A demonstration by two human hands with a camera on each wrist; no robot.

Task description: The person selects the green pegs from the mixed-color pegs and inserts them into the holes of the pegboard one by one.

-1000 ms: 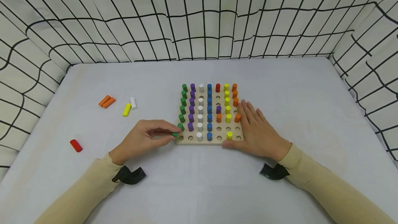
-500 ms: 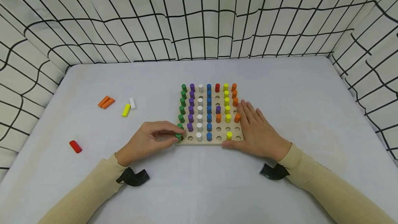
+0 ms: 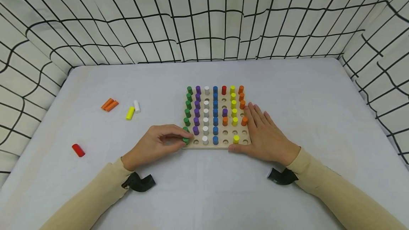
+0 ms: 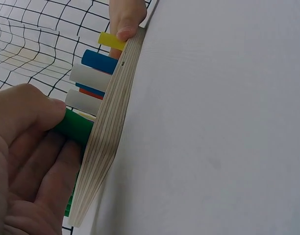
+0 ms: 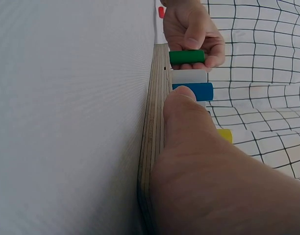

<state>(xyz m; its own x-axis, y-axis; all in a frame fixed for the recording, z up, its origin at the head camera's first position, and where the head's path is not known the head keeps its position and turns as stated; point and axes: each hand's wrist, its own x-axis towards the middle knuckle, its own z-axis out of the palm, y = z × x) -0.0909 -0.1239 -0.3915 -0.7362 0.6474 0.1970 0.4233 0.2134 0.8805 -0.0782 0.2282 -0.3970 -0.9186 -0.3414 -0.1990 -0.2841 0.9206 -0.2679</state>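
Observation:
A wooden pegboard point(image 3: 211, 146) stands mid-table, filled with columns of green, purple, white, blue, yellow and orange pegs, and some bare holes. My left hand point(image 3: 159, 141) pinches a green peg point(image 4: 76, 127) between thumb and fingers at the board's near left corner. That green peg stands upright at the corner hole, its lower end against the board. Flat along the board's right side lies my right hand point(image 3: 266, 139), fingers straight, thumb on the near edge beside a yellow peg point(image 3: 236, 138). A blue peg point(image 5: 204, 91) shows past the right thumb in the right wrist view.
Loose on the white table to the left lie two orange pegs point(image 3: 112, 105), a yellow peg point(image 3: 130, 113), a white peg point(image 3: 137, 106) and a red peg point(image 3: 78, 150). Black wire grid panels point(image 3: 209, 40) enclose the table's back and sides.
My left hand has moved slightly right, bringing the green peg from the board's left edge to the near left corner hole, where it now stands upright. The right hand stays in place.

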